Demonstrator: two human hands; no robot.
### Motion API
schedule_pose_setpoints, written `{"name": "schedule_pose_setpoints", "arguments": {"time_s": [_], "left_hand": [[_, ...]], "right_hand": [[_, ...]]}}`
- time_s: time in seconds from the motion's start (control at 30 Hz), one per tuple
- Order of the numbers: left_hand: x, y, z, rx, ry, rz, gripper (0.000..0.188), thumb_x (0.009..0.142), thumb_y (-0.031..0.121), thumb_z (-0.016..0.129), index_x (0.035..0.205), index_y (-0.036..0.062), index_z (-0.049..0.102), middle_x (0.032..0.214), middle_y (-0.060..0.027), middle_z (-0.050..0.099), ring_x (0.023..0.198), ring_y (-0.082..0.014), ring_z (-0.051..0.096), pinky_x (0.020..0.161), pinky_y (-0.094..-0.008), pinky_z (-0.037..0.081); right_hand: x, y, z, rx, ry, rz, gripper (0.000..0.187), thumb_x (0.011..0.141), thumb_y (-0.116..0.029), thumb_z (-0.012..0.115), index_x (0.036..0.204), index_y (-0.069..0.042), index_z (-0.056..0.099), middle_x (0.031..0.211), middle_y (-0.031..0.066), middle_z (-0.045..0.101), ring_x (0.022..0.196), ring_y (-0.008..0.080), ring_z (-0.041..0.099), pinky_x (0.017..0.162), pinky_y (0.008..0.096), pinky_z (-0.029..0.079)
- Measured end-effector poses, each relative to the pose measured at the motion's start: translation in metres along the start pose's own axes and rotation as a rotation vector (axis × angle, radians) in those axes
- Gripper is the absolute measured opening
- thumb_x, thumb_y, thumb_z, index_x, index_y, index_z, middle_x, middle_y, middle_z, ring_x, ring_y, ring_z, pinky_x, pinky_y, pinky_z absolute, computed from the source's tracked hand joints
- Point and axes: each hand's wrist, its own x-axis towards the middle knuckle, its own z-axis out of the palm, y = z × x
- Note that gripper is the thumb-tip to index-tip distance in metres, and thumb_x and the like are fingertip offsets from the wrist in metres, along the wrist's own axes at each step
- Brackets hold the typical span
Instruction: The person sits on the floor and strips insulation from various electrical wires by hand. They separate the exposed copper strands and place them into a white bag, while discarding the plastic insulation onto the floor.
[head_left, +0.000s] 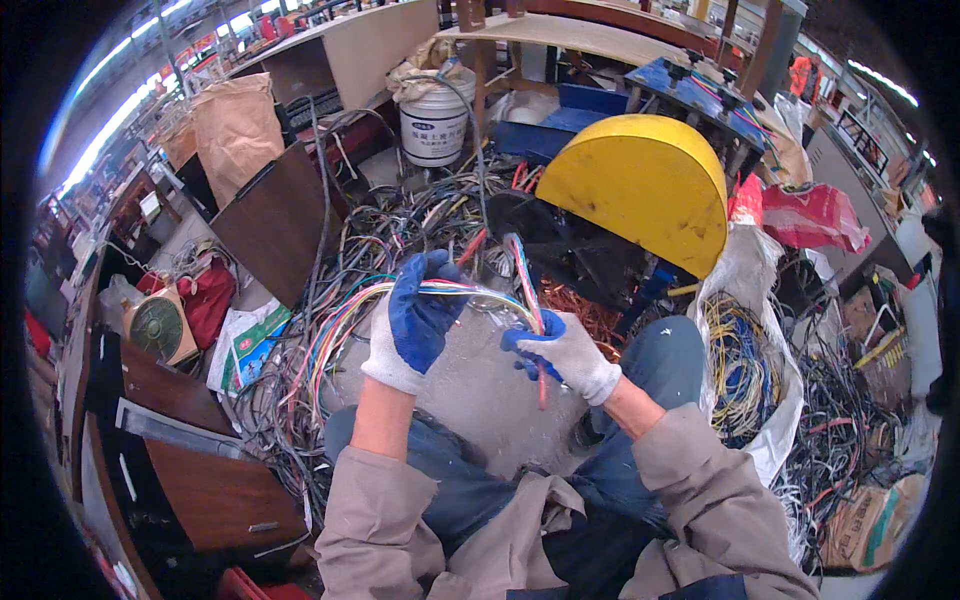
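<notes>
A bundle of thin coloured wires (pixel 372 292), white, red, yellow and blue, arches between my hands. My left hand (pixel 412 315), in a white glove with a blue coated palm, is closed around the bundle, thumb and fingers pointing up. In the same kind of glove, my right hand (pixel 568 358) grips the wires farther along, lower and to the right. From its fist one end of the bundle rises toward the machine, and a reddish end hangs below. The machine's yellow rounded guard (pixel 640 185) stands just beyond my right hand, with dark parts under it.
Tangled cables (pixel 275 440) cover the floor to the left and ahead. A white bucket (pixel 436 125) stands at the back. On the right, a white woven sack (pixel 770 430) holds yellow and blue wires. Copper-coloured scraps (pixel 582 318) lie below the guard. Brown panels (pixel 265 225) lean at left.
</notes>
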Motion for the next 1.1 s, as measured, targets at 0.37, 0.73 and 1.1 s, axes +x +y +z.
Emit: {"name": "schedule_pose_setpoints", "arguments": {"time_s": [0.37,0.73,1.1], "left_hand": [[-0.009,0.034,0.026,0.456,0.110,-0.047,0.036,0.101,0.036,0.055,0.103,0.0017,0.064,0.087,-0.0115,0.069,0.074,-0.0242,0.069,0.066,-0.0379,0.059],[-0.040,0.038,0.107,0.872,-0.335,0.112,0.026,0.103,0.032,0.049,0.105,0.0088,0.060,0.094,-0.0003,0.057,0.085,-0.0148,0.058,0.076,-0.0310,0.051],[-0.070,-0.189,0.351,0.791,-0.828,-0.222,0.024,0.099,0.021,0.060,0.112,0.0011,0.065,0.089,-0.0096,0.070,0.074,-0.0180,0.069,0.067,-0.0306,0.057]], "right_hand": [[-0.002,0.011,0.002,0.475,-0.020,-0.003,0.023,0.093,-0.013,0.068,0.111,0.000,0.063,0.095,0.0067,0.069,0.065,0.0118,0.063,0.062,0.0303,0.057],[-0.084,-0.045,-0.033,0.318,0.069,-0.188,0.025,0.087,-0.008,0.073,0.108,-0.001,0.062,0.089,0.0079,0.068,0.072,0.0148,0.066,0.066,0.0296,0.056],[-0.455,-0.034,-0.186,0.158,0.992,-0.724,0.032,0.095,-0.014,0.062,0.123,0.003,0.059,0.112,0.0140,0.068,0.100,0.0222,0.068,0.090,0.0319,0.055]]}}
